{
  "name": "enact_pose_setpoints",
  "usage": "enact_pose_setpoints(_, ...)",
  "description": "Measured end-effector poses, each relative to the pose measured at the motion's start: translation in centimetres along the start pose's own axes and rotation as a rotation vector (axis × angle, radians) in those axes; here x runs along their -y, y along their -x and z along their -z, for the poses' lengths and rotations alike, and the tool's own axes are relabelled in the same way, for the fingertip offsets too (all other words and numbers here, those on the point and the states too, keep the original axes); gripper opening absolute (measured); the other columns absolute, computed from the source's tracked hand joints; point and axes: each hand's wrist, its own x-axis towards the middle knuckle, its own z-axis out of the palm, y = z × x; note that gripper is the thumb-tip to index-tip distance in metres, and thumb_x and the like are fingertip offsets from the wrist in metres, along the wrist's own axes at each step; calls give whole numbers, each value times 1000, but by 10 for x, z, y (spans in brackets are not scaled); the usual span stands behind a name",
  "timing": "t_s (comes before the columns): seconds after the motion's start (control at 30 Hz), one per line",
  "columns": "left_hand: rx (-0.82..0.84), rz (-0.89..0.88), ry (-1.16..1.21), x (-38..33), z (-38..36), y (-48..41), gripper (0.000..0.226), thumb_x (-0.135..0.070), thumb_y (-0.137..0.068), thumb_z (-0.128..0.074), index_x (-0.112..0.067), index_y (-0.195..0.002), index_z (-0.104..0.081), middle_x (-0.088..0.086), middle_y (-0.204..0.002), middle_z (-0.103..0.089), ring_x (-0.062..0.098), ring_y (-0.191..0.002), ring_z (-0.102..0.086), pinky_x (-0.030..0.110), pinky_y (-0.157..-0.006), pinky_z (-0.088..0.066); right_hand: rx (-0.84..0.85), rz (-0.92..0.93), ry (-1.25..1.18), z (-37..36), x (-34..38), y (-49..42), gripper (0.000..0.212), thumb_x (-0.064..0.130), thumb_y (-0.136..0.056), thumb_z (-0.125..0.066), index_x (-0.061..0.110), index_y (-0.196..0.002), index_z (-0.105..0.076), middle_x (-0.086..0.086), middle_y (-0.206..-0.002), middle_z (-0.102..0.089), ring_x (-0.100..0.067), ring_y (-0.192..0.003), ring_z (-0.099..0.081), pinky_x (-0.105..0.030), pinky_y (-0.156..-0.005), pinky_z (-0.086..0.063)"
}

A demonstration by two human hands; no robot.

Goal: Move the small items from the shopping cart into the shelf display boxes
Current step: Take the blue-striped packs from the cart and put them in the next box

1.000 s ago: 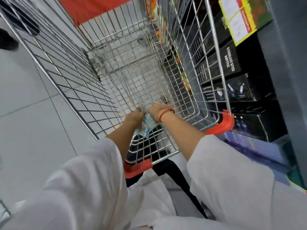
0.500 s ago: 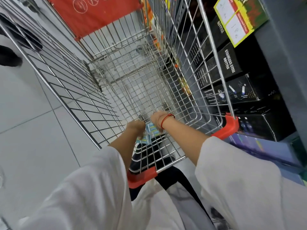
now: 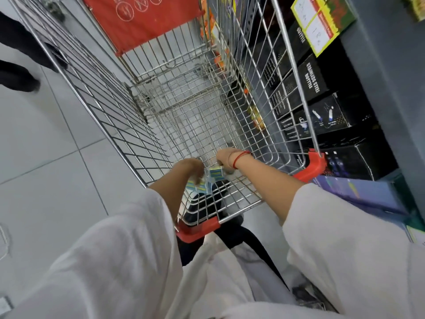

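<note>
While both hands (image 3: 207, 165) grip them, packets (image 3: 208, 180) lie flat in cart (image 3: 207, 111).

A wire shopping cart (image 3: 184, 116) stands on the pale tiled floor (image 3: 46, 157), its basket running from six o'clock toward twelve. A few small blue-and-yellow striped packets (image 3: 207, 180) lie at its near end. At three o'clock, a grey shelf (image 3: 391, 88) carries black boxes (image 3: 322, 93) marked "Stainless Steel Bottle".
</note>
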Motion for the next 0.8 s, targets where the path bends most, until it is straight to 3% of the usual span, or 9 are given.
enact_pose_setpoints(0.1,-52,-16,-1,-1,7,20,34,-18,-84,-67,-6,-116,-64,12,-117,-64,31,-112,-56,38,-93,-47,-44,-70,-189,3,-12,19,26,7,-91,-55,1,-116,-60,-14,-115,-65,-24,-91,-60,-32,-88,-52)
enact_pose_setpoints(0.2,-174,-8,43,-1,19,39,31,-24,-88,-63,-3,-110,-65,15,-112,-66,30,-105,-59,35,-88,-47,-164,-111,-401,9,-24,40,22,16,-88,-62,6,-108,-65,-6,-90,-60,-17,-71,-54,-23,-66,-49)
enact_pose_setpoints(0.33,-372,35,289,-8,40,67,30,-23,-90,-61,1,-108,-62,17,-105,-63,28,-93,-56,35,-83,-45,-357,-200,-706,12,-37,72,11,11,-85,-67,10,-96,-66,-9,-93,-55,-21,-83,-53,-21,-54,-43)
enact_pose_setpoints(0.37,-433,40,352,-11,44,74,29,-23,-91,-60,1,-107,-62,18,-106,-64,28,-94,-57,35,-81,-45,-421,-229,-767,12,-40,80,9,12,-85,-68,11,-94,-66,-14,-98,-57,-24,-90,-56,-26,-60,-48)
enact_pose_setpoints(0.43,-542,28,505,-18,49,88,24,-21,-93,-56,1,-102,-62,18,-98,-63,24,-87,-55,31,-73,-42,-554,-259,-952,13,-46,93,34,15,-85,-68,3,-116,-62,-17,-123,-60,-29,-111,-58,-35,-93,-51)
enact_pose_setpoints(0.5,-605,-56,796,-29,50,105,25,-17,-96,-52,4,-106,-60,11,-85,-59,20,-81,-54,28,-67,-45,-676,-263,-1110,15,-51,115,48,14,-86,-68,-5,-126,-53,-22,-134,-54,-35,-117,-56,-45,-100,-49)
enact_pose_setpoints(0.57,-610,-152,1133,-43,50,122,30,-18,-98,-49,7,-115,-55,7,-85,-59,16,-72,-60,22,-60,-52,-776,-238,-1241,19,-57,134,46,11,-86,-67,-9,-124,-52,-25,-130,-55,-36,-113,-59,-44,-88,-56)
enact_pose_setpoints(0.67,-625,-256,1401,-71,52,148,22,-25,-99,-45,-5,-105,-53,9,-92,-59,9,-64,-61,15,-52,-55,-894,-171,-1442,21,-65,170,47,9,-87,-66,-7,-128,-50,-22,-131,-55,-29,-102,-61,-18,-53,-58)
enact_pose_setpoints(0.8,-655,-418,1465,-108,62,178,22,-30,-99,-45,-12,-98,-56,3,-92,-64,5,-64,-67,14,-52,-56,-1069,-119,-1649,17,-72,230,41,8,-88,-65,-10,-123,-54,-24,-115,-63,-25,-82,-64,-17,-53,-55)
